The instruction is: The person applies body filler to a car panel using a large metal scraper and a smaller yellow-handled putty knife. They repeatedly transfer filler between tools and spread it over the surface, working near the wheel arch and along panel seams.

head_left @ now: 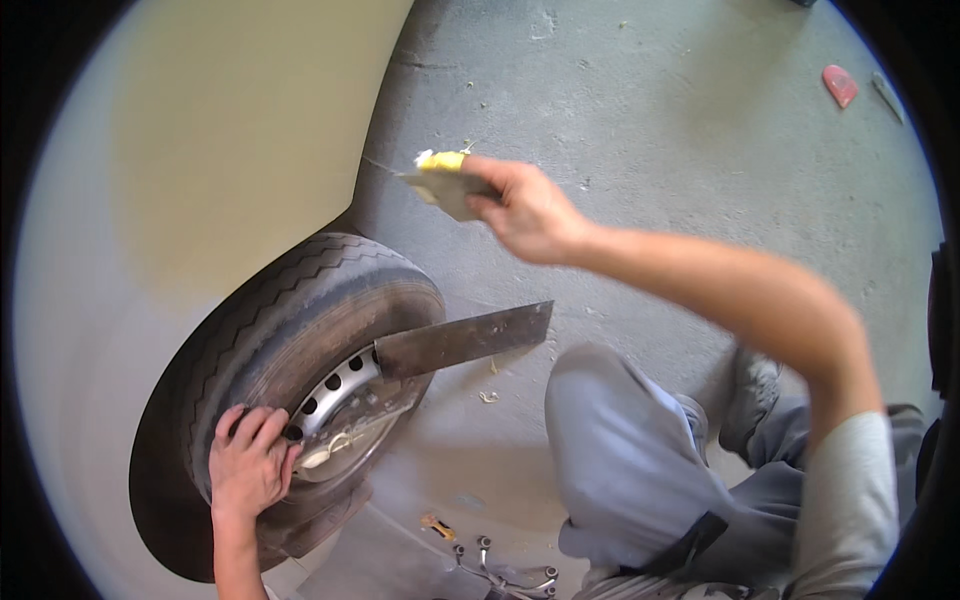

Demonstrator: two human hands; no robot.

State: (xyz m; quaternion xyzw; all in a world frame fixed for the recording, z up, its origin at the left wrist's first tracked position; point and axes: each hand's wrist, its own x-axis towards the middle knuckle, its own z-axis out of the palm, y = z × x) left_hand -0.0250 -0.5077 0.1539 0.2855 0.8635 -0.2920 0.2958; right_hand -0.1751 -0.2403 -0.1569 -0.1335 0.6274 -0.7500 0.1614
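Note:
My right hand (535,215) is raised in front of the vehicle panel's edge, pinching a flat grey spreader (445,192) between thumb and fingers. Something yellow with a white end (440,161) covers the tip of the index finger. Down at the wheel, my left hand (250,460) has its fingers curled beside the rim; what they grip is hidden. Next to its thumb, a pale yellow blob of paste (328,452) lies on a grey flat surface in front of the silver rim (328,388). The black tyre (300,320) sits under the wheel arch.
A pale body panel (240,130) with a yellowish patch fills the upper left. A dark rectangular plate (465,340) juts out from the wheel. My bent knee (610,420) is at its right. A metal stand with several small wheels (500,575) and a red scraper (840,86) are on the floor.

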